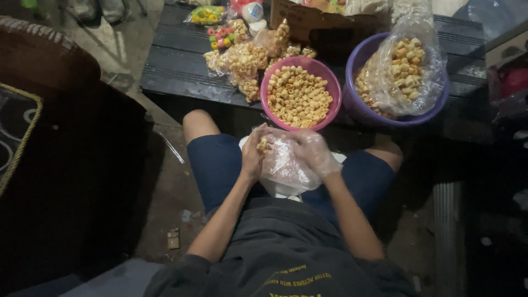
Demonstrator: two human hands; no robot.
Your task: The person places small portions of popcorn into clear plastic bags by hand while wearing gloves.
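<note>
Snack bagging over the lap, with spills the likeliest trouble.
Left hand (254, 154) has its fingers curled shut around a small clutch of ring-shaped crackers (263, 144), held at the mouth of a clear plastic bag (283, 168) that the gloved right hand (314, 151) pinches open above the knees. If that thin mouth sags or slips, crackers probably drop to the floor. The pink bowl (330, 82) sits at the dark tabletop (176, 60) edge, heaped full; a nudge from a rising hand could tip it.

Hands (286, 151) at plastic bag (286, 170), ring snacks (263, 144)
</note>
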